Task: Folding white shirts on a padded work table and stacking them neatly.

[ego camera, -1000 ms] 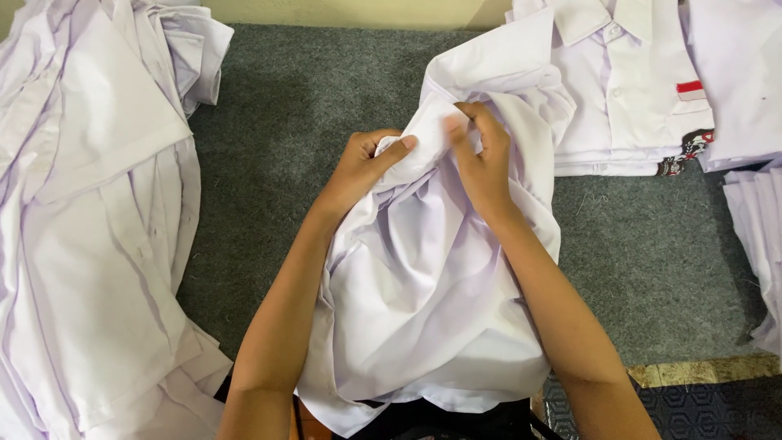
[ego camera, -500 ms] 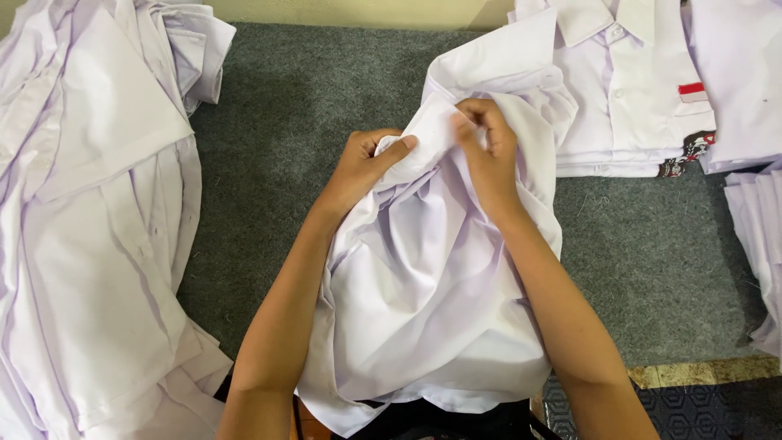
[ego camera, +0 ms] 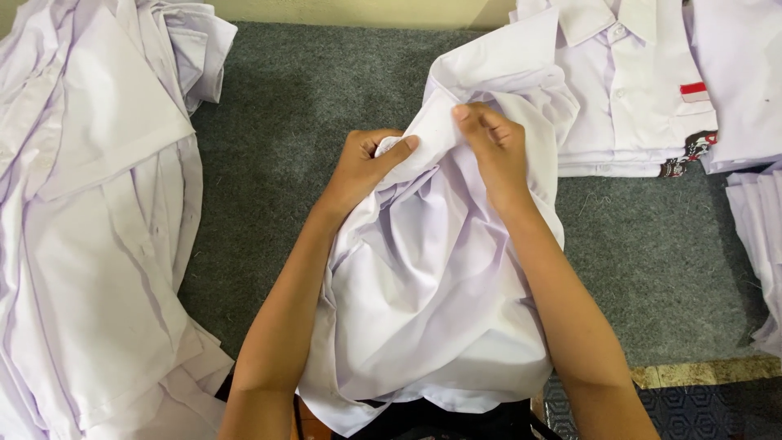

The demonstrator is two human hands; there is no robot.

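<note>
Bunching over grey carpet (ego camera: 326,163), a white shirt (ego camera: 432,310) was pinched shut by left hand (ego camera: 366,163) and right hand (ego camera: 493,147) (folded shirts (ego camera: 635,98) lay just beside).

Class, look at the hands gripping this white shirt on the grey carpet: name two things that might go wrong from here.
1. Both the left hand and right hand pinch the white shirt near its top, where cloth is already bunched; creases may set.
2. The loose pile of shirts lies close on the grey carpet; the held shirt's hanging hem might drag on it or pick up lint.
</note>
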